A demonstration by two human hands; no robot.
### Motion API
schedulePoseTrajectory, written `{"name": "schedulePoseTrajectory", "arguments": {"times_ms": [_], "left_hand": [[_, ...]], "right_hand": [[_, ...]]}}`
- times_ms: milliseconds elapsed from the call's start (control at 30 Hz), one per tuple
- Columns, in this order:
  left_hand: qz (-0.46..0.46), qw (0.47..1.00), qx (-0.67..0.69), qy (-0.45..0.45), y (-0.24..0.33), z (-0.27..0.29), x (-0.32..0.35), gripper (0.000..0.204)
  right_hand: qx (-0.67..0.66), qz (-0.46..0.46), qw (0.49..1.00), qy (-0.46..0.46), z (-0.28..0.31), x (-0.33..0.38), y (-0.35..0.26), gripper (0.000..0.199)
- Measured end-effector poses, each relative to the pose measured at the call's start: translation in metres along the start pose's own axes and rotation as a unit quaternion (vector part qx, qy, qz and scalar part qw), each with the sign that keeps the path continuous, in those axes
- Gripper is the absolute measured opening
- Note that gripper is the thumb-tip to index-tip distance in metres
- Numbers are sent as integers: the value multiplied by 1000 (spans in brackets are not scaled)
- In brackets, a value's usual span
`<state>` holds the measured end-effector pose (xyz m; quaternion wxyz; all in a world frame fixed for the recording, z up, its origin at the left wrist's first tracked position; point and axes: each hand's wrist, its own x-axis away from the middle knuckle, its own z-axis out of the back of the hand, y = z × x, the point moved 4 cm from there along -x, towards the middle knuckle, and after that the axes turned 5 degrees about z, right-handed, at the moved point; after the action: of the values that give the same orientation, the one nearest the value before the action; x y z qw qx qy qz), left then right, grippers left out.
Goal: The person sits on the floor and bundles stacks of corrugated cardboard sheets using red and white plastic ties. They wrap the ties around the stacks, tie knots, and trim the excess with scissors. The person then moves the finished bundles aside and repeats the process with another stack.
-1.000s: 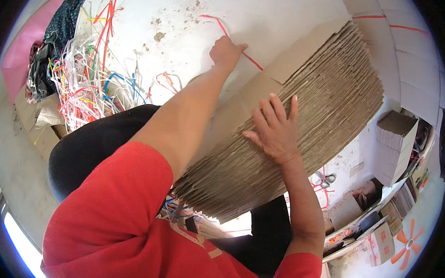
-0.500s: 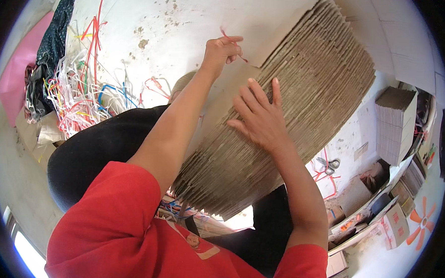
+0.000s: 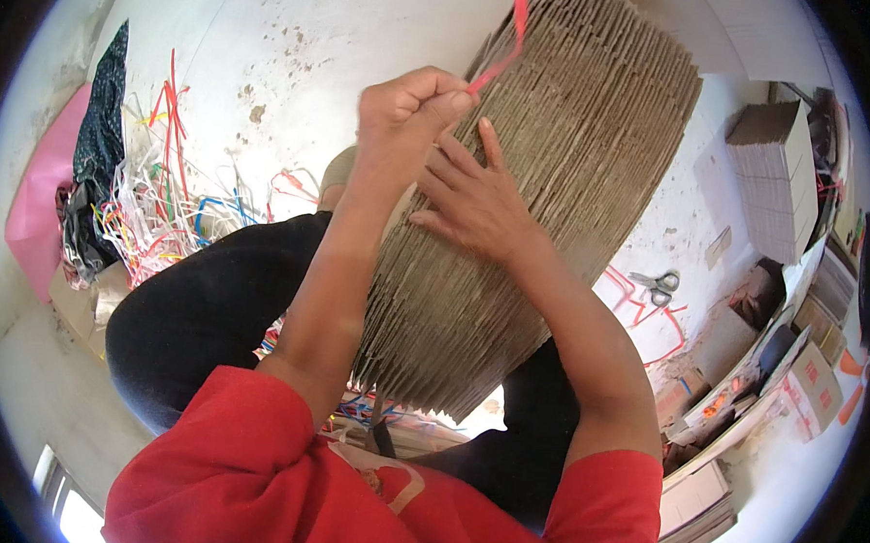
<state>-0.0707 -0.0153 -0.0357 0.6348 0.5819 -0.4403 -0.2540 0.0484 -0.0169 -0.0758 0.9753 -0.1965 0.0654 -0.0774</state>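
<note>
A thick stack of brown corrugated cardboard sheets [image 3: 557,151] stands slanting before me, its many edges facing up. My left hand [image 3: 413,106] is closed in a pinch on a red plastic strap [image 3: 507,56]. From the fingers the strap runs upward along the stack's far left part and leaves the picture at the top. My right hand [image 3: 482,196] lies on the left side of the stack, fingers spread and pressed to the edges. Its fingertips come close below my left hand.
Tangled plastic straps [image 3: 151,211] lie on the floor at left, beside dark cloth [image 3: 99,140] and a pink sheet [image 3: 45,196]. Scissors [image 3: 658,284] and a red strap lie right of the stack. Another cardboard stack [image 3: 774,175] and shelving with boxes [image 3: 819,380] stand farther right.
My left hand has turned and drawn nearer to me, and more of the red strap shows above it. My right hand stays on the stack, shifted slightly left in view.
</note>
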Motion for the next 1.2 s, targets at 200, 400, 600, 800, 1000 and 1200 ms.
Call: {"name": "schedulePoseTrajectory", "arguments": {"times_ms": [200, 400, 600, 800, 1000, 1200], "left_hand": [[-238, 930, -112, -258, 99, -71, 28, 11], [-305, 799, -274, -440, 64, -144, 24, 12], [-353, 749, -303, -472, 37, -179, 26, 15], [-406, 697, -275, -524, -36, -219, 33, 15], [-380, 733, -266, -497, -78, -226, 23, 4], [-367, 745, -282, -481, -77, -228, 25, 8]], "right_hand": [[-413, -59, 896, 152, -22, 5, 9, 48], [-32, 59, 987, 143, 46, 53, -15, 31], [-29, -411, 861, 298, 76, 208, 19, 37], [-188, -448, 820, 304, -1, 233, 23, 43], [-343, -494, 706, 375, -51, 289, 92, 30], [-42, -561, 818, 119, -92, 308, 126, 21]]}}
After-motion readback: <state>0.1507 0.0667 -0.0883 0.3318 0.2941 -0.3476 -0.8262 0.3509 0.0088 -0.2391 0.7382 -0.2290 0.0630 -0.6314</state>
